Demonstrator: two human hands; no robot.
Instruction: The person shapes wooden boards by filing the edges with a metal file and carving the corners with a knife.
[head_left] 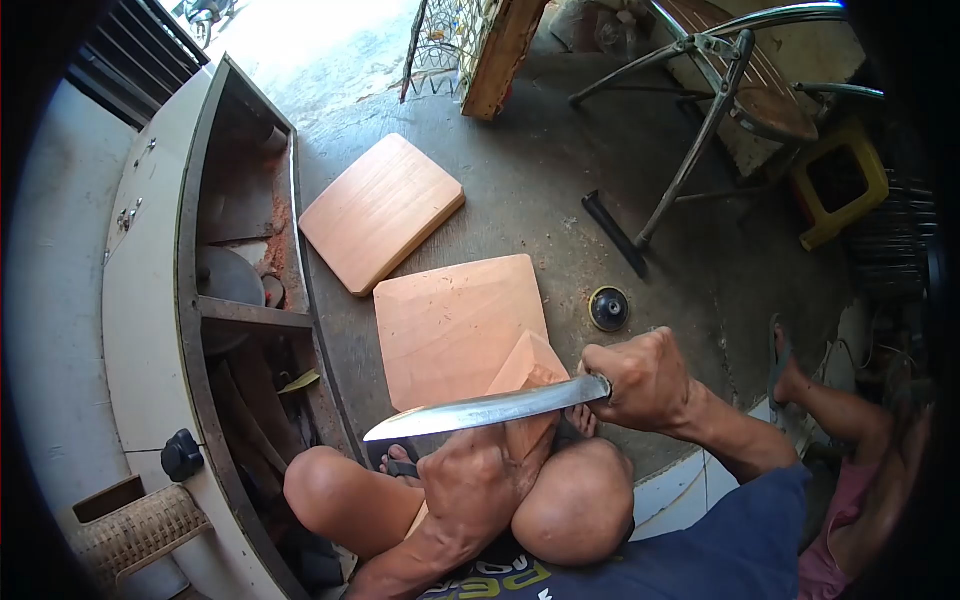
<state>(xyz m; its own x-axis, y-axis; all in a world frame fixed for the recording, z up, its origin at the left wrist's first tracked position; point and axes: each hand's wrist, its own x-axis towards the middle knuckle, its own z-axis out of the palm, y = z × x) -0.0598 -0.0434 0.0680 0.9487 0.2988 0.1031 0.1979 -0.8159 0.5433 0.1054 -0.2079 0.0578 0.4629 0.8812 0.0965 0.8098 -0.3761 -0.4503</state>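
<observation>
My right hand (648,382) is closed around the handle of a large knife (480,410). Its long, shiny blade points left, across and above my left hand (475,482). That hand is wrapped round a pale wooden block (528,362), which stands between my knees. A cut, angled face shows near the block's top, just beyond the blade. The block's upper end overlaps a thick square wooden board (455,315) on the floor in front of me; whether they touch I cannot tell. Part of the block is hidden by the blade and my fingers.
Another thick board (385,210) lies farther off. A round black disc (608,309) and a dark bar (615,235) lie on the floor among shavings. An open cabinet (250,315) stands left. A folding chair (715,90) and yellow stool (840,185) are right, with another person's leg (840,395).
</observation>
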